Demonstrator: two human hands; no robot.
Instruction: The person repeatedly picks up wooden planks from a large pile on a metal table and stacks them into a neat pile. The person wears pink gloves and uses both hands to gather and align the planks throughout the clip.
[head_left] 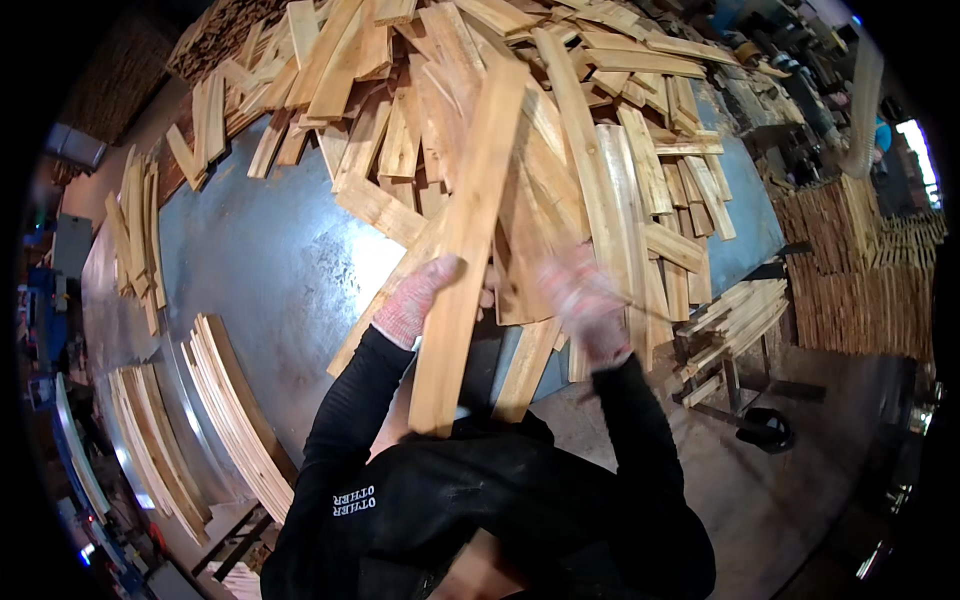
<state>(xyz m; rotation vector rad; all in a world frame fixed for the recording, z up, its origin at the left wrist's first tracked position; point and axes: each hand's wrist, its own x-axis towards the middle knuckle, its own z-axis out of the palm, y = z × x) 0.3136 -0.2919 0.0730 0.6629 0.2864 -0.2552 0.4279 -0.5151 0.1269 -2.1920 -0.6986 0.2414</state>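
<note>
A long flat wooden board stands tilted in front of me, its lower end close to my body. My left hand, in a pinkish-white glove with bare fingertips, is closed around the board's left edge, thumb on the face and fingers behind it. To the right of the board, my right hand wears a similar glove and is smeared by motion. Whether its fingers hold anything cannot be made out. Beyond both hands lies a large loose heap of wooden boards, pointing in many directions.
The heap rests on a grey metal table. Stacked strips stand at its left edge, with more boards beside them. At right are a rack of thin strips, tall wood stacks, machinery and a hose.
</note>
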